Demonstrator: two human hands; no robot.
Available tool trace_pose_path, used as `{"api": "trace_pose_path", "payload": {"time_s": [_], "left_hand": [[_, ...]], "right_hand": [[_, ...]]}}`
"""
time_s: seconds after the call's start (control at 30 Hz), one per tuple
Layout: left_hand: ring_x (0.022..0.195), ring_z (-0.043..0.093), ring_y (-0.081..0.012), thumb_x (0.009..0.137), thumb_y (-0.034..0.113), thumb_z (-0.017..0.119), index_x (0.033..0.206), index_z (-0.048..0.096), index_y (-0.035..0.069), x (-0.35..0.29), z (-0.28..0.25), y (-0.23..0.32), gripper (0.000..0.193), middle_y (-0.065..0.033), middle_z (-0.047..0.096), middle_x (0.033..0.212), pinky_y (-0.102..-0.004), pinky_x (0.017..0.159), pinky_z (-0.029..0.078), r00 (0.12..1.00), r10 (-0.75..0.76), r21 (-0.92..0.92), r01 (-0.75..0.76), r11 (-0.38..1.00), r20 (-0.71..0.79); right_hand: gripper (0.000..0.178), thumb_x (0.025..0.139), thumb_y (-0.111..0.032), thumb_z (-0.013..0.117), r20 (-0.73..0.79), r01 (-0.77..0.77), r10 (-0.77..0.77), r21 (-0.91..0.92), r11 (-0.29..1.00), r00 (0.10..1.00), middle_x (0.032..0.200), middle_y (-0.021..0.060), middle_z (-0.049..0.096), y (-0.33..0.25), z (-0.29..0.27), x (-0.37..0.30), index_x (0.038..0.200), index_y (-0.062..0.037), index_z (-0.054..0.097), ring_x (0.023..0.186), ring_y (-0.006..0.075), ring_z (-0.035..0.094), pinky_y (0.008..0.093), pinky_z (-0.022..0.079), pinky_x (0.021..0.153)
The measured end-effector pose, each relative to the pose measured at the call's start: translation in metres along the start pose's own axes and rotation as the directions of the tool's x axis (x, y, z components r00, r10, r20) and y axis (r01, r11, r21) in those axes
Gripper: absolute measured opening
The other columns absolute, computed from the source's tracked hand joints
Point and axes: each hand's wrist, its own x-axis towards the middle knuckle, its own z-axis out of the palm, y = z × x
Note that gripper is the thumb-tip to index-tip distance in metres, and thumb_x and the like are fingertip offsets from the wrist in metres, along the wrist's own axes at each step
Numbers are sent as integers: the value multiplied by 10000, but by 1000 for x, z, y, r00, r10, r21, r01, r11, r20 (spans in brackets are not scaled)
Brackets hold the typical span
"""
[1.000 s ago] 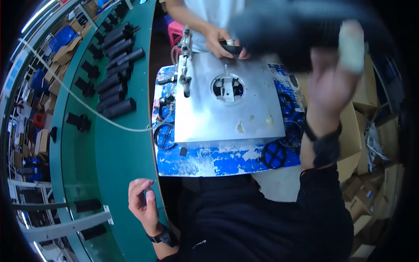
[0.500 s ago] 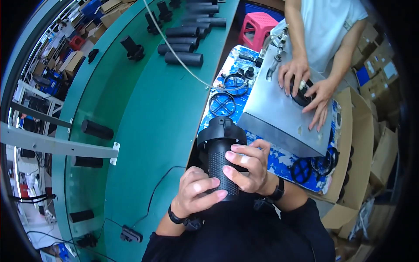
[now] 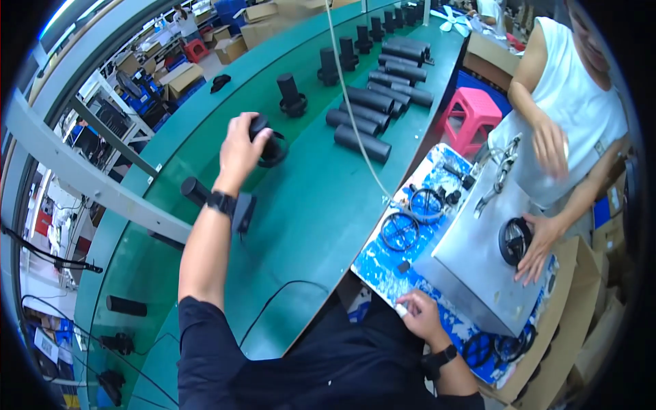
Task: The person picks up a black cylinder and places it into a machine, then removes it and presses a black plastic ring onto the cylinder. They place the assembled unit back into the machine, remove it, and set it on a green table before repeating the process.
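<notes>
My left hand (image 3: pixel 240 154) is stretched out over the green surface, its fingers closed round the top of a black cylinder with a ring base (image 3: pixel 275 152). The ring shows at its lower right; my hand hides part of the body. My right hand (image 3: pixel 421 316) hangs by the near edge of the blue-and-white spotted table, fingers loosely bent and apart, with a white cover on one fingertip. Nothing shows in its grasp. Close to it lies a small black piece (image 3: pixel 403 267). Black cross-spoked rings (image 3: pixel 400 232) lie farther up that table.
Several black cylinders (image 3: pixel 362 142) lie on the green table (image 3: pixel 301 225); others stand upright on ring bases (image 3: pixel 292 102) behind. A grey metal bar (image 3: pixel 96 174) crosses at left. A co-worker's hand (image 3: pixel 536 249) touches a black ring on a metal box (image 3: pixel 471 266). A thin hose hangs down.
The black cylinder with the ring base, held in both hands before me, is now at far left in my left hand. My right hand has let go and dropped lower. The view has shifted.
</notes>
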Motion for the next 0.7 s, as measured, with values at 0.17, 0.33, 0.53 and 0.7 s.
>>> {"api": "trace_pose_path", "payload": {"time_s": [0.17,0.33,0.53,0.7], "left_hand": [[1193,669,-405,944,418,783,1383,589,169,50,45,-98,540,-169,640,1366,-540,977,561,964,-266,205,263,943,-13],[1258,652,-409,920,445,799,1487,554,200,48,26,-101,664,-182,536,1532,-574,1035,531,948,-307,502,225,835,87],[1275,638,-437,856,427,849,1577,474,206,6,-69,-81,842,-224,438,1616,-526,1077,524,722,-569,778,69,625,393],[1227,648,-427,867,357,854,1452,509,124,-46,-91,-73,718,-237,580,1429,-482,1032,530,673,-537,665,89,742,509]], "right_hand": [[173,808,41,766,-8,60,-61,-41,997,998,822,62,670,2,7,3,956,-50,758,590,140,568,300,456,555],[119,833,20,779,-64,-1,3,23,1000,998,808,41,664,4,4,2,926,-53,765,559,97,522,267,407,536],[174,805,55,765,-24,28,-28,9,1000,999,832,57,675,3,1,5,944,-48,752,602,134,575,278,455,553],[136,839,28,778,-25,76,-75,30,997,997,842,36,670,6,11,1,947,-48,748,617,113,568,264,455,570]]}}
